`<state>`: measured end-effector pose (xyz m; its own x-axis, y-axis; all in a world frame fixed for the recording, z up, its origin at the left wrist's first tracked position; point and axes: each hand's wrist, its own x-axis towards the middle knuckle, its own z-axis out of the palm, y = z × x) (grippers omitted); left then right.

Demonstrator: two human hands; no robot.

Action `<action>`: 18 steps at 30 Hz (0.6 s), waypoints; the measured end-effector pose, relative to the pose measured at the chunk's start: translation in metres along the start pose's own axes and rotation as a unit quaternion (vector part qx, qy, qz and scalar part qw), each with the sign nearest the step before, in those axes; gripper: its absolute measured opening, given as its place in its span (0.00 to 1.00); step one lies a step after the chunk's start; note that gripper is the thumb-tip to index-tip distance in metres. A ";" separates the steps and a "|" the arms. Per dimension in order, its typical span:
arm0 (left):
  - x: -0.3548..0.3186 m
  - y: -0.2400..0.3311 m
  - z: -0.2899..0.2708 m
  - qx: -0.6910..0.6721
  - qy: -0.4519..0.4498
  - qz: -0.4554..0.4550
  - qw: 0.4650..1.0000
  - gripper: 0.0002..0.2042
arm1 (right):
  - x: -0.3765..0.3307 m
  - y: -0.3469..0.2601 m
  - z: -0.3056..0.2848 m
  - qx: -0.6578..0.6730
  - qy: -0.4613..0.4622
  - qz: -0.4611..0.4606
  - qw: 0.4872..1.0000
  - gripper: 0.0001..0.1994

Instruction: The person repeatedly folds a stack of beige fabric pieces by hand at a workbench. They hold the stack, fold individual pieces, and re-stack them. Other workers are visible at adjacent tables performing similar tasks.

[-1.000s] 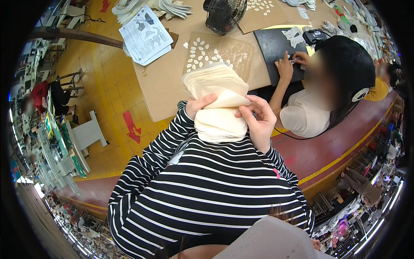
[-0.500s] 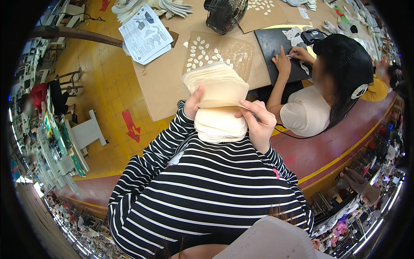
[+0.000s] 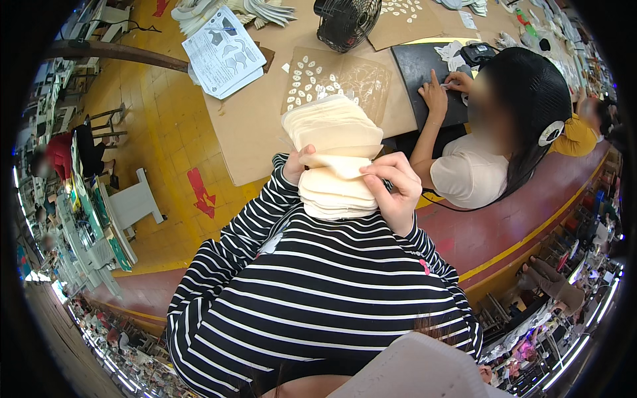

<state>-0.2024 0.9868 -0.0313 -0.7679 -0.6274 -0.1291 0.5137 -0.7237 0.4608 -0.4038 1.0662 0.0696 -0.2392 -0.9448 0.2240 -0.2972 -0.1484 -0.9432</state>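
Note:
A thick stack of cream, thin cut pieces, fabric-like or foam-like, is fanned open in front of my chest. Its upper part (image 3: 335,129) leans away over the table's near edge, and its lower part (image 3: 338,198) lies against my striped top. My left hand (image 3: 296,167) grips the stack's left edge, thumb on top and the other fingers hidden beneath. Between the thumb and fingertips of my right hand (image 3: 400,192) is pinched the right edge of one cream piece (image 3: 342,166), which bends between the two parts.
Brown paper covers the table (image 3: 242,142). On it are a brown sheet with small white oval pieces (image 3: 308,79), a black fan (image 3: 345,23), and printed papers (image 3: 222,53). At right a co-worker (image 3: 471,166) handles small white pieces on a black board (image 3: 415,63).
The pinched piece has folded down toward me, and my right hand has moved slightly left with it. My left thumb now presses nearer the fold. The co-worker's head has shifted slightly left.

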 end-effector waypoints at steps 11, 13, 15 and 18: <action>0.006 0.012 0.031 0.115 0.108 0.002 0.987 0.23 | -0.001 -0.003 0.008 0.129 0.042 0.159 0.978 0.10; 0.007 0.013 0.037 0.151 0.122 0.022 0.981 0.23 | 0.000 -0.001 0.007 0.095 0.027 0.155 0.983 0.12; 0.008 0.014 0.033 0.191 0.111 -0.007 0.975 0.24 | -0.001 0.005 0.006 0.057 0.008 0.137 0.989 0.12; 0.007 0.017 0.031 0.231 0.109 -0.034 0.966 0.26 | 0.001 0.003 0.009 0.051 0.021 0.121 0.991 0.10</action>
<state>-0.2109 0.9794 0.0026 -0.6689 -0.6651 -0.3320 0.2010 -0.5917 0.7807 -0.3963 1.0625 0.0646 -0.3302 -0.9439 -0.0046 -0.1318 0.0509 -0.9900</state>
